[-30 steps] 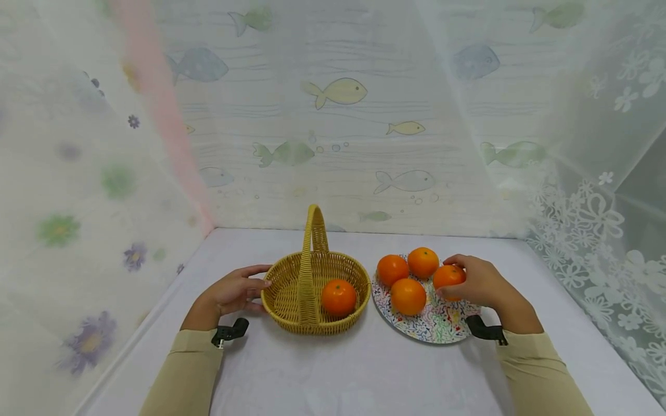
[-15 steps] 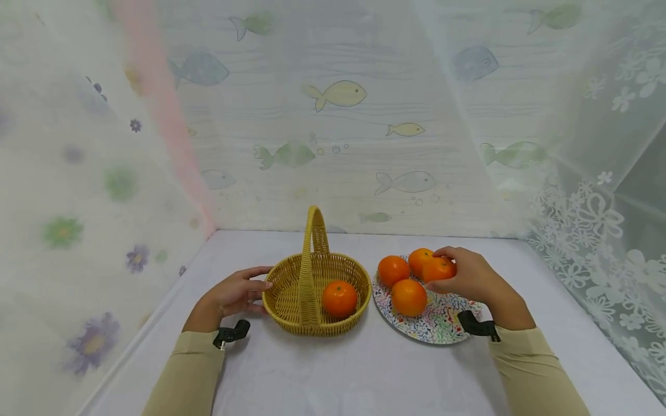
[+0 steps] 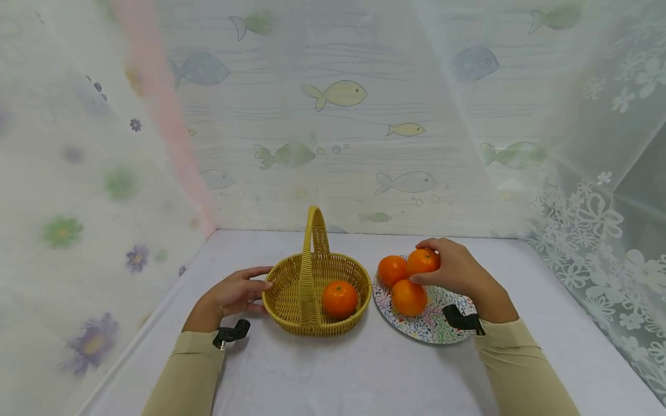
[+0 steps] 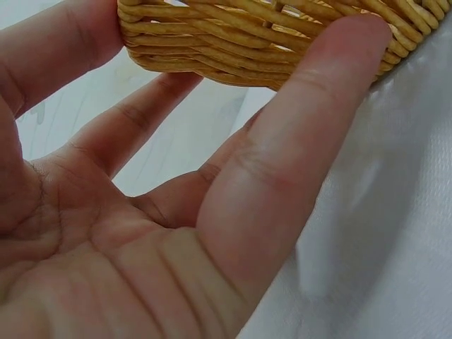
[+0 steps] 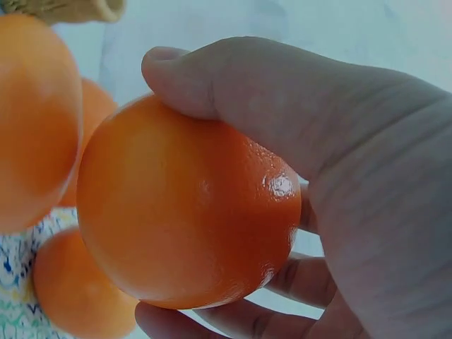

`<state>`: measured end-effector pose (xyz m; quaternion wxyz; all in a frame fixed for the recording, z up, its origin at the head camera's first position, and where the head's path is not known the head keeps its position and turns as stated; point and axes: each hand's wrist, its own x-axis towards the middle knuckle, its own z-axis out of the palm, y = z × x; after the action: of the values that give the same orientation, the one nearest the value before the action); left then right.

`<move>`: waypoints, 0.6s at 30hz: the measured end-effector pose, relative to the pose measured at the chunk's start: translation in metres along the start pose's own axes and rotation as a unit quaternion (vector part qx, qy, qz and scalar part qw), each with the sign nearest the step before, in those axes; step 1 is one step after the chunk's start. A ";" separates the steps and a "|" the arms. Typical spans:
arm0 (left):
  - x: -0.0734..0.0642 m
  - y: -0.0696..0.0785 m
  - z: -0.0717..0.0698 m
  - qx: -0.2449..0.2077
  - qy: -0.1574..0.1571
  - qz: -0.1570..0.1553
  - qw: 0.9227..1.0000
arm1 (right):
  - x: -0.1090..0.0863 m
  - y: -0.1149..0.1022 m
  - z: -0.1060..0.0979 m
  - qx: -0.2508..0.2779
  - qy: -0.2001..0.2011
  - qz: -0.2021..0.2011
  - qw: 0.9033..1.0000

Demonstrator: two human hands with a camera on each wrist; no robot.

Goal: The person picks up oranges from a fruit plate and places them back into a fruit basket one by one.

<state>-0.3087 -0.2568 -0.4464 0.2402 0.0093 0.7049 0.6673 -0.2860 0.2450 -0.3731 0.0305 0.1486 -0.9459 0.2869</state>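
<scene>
In the head view my right hand (image 3: 450, 267) grips an orange (image 3: 422, 261) at the back of the patterned plate (image 3: 442, 326). Its thumb lies across the near side of the fruit, with fingers round the far side, as the right wrist view shows with this orange (image 5: 187, 205). Beside it are a left orange (image 3: 392, 270) and a front orange (image 3: 409, 297). Another orange (image 5: 83, 282) shows low in the right wrist view, hidden from the head camera. My left hand (image 3: 236, 293) touches the left side of a yellow wicker basket (image 4: 212, 42) with outstretched thumb and fingers.
One orange (image 3: 340, 299) sits inside the basket, right of its tall arched handle (image 3: 308, 271). The plate's left edge is close to the basket's right rim. A white cloth (image 3: 333, 378) covers the table; printed curtains (image 3: 333, 127) hang behind and at both sides.
My right hand has moved left and slightly back with the gripped orange, from the plate's right side to over its back, now covering the rear orange. The left hand and basket stay put.
</scene>
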 end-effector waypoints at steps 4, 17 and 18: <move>0.000 0.000 -0.001 0.002 -0.005 0.003 1.000 | 0.005 -0.010 0.006 0.010 -0.001 -0.007 1.000; -0.001 0.001 0.000 0.012 -0.004 0.008 1.000 | 0.020 -0.050 0.020 0.038 -0.001 -0.049 0.998; -0.001 0.001 0.000 0.012 -0.004 0.007 1.000 | 0.021 -0.052 0.021 0.038 0.001 -0.053 0.998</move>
<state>-0.3077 -0.2572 -0.4453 0.2377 0.0197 0.7117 0.6608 -0.2899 0.1867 -0.3596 0.0410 0.1990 -0.9251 0.3209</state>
